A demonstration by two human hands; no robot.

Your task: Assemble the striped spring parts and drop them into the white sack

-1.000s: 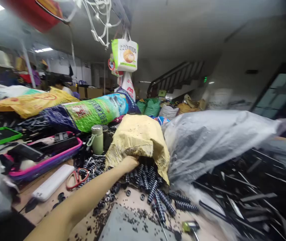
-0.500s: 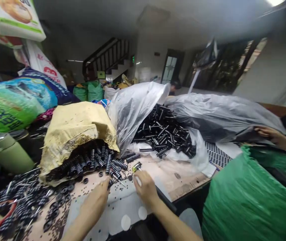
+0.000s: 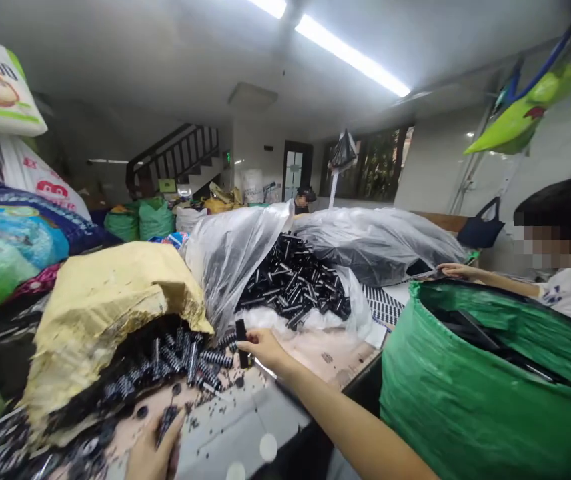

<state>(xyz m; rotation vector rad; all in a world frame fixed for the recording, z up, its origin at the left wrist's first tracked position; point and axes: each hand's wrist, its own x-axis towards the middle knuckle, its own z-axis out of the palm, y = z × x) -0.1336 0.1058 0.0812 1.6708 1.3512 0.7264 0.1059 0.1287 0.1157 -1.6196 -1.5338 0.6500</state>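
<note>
My right hand (image 3: 264,347) reaches forward over the table and pinches a short black tube (image 3: 241,341), held upright. My left hand (image 3: 153,450) sits low at the table's near edge, its fingers closed on a black ribbed spring piece (image 3: 166,422). A yellow sack (image 3: 100,303) lies open to the left, spilling several ribbed spring pieces (image 3: 185,360). Behind my right hand, a clear plastic bag (image 3: 230,257) holds a pile of black tubes (image 3: 293,283).
A big green sack (image 3: 470,400) stands at the right with dark parts inside. Beyond it a co-worker's hand (image 3: 453,270) rests by another clear plastic bag (image 3: 380,237). Coloured sacks (image 3: 10,233) are stacked at the far left. Small black bits litter the table (image 3: 245,413).
The view has swung right and up. My right hand moved forward from the table and now holds a black tube. My left hand drew back to the near edge.
</note>
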